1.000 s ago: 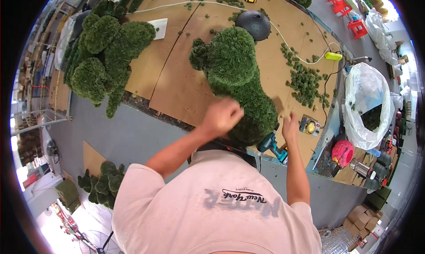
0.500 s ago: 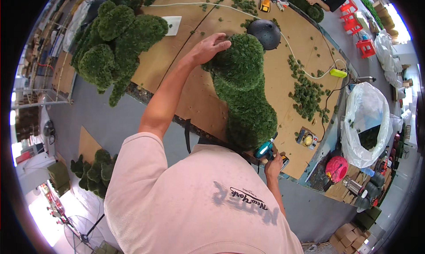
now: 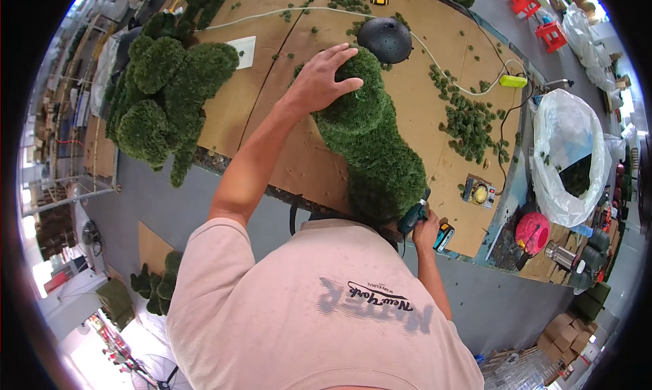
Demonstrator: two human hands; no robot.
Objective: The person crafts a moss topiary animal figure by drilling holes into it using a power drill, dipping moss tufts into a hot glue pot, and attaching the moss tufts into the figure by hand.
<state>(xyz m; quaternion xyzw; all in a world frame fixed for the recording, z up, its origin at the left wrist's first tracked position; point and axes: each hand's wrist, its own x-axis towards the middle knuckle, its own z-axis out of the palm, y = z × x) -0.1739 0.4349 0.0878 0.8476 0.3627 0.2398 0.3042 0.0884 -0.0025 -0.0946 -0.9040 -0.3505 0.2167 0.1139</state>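
Head view: the green tufted figure [image 3: 384, 145] lies on the brown cardboard sheet [image 3: 299, 162] at the near edge of the table, its rounded upper part just beside a dark perforated dome [image 3: 385, 40] and its lower end close to the person's body. The left hand [image 3: 319, 82] lies over the upper part with the fingers spread and the thumb apart, not clasping it; how firmly it presses cannot be told. The right hand [image 3: 426, 232] is wrapped round the handle of a teal-and-black drill [image 3: 411, 220], whose front end is next to the figure's lower right side. Judging by its look, the figure is probably bulky but fairly light, with a soft, springy pile over a firmer core. The surface seems more grippy than slippery, though single tufts might pull loose under a pinch. A broad palm on the rounded upper part, or a hold round the narrower middle, would likely serve better than plucking at the pile. Compared with the frame from one second ago, the left hand has moved from a curled pose near the middle to the upper part, and the right hand, then beside the drill, now grips it.
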